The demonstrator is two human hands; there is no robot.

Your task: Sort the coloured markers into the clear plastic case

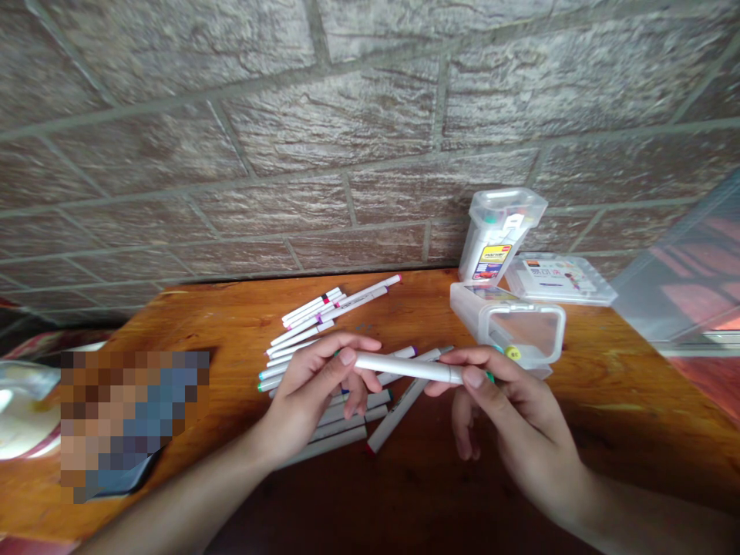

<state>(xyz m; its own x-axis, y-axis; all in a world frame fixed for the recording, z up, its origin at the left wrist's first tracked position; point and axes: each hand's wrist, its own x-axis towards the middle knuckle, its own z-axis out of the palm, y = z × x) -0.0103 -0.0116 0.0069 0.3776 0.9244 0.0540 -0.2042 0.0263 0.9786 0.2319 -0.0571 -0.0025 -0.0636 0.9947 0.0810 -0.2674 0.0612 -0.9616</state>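
The long white plastic marker pen with green end caps is held clear of the table, bridging both hands. Its long axis runs nearly level across the view, dipping slightly toward the right hand; one end points toward the left fingers, the other toward the right.

The left hand closes its thumb and forefinger on the left end of the marker pen, the remaining fingers curled loosely beneath the barrel. The right hand pinches the right end between thumb and forefinger, with a green cap just past the fingertips. Whether that cap is seated or partly drawn off cannot be determined from this view.

Handling, as judged: pull along the barrel axis, not across it; keep the left grip fixed on the barrel and let only the right fingers work the cap, so the tip stays off the skin.

Directly beneath the fingers lies a scatter of white plastic marker pens on the orange-brown wooden table, fanned outward from the left fingertips toward the wall. Just beyond the right fingers rests a clear plastic marker case lying on its side, mouth toward the hands. Behind it stands an upright clear plastic marker case, with a flat clear plastic lid beside it, against the grey-brown brick wall.
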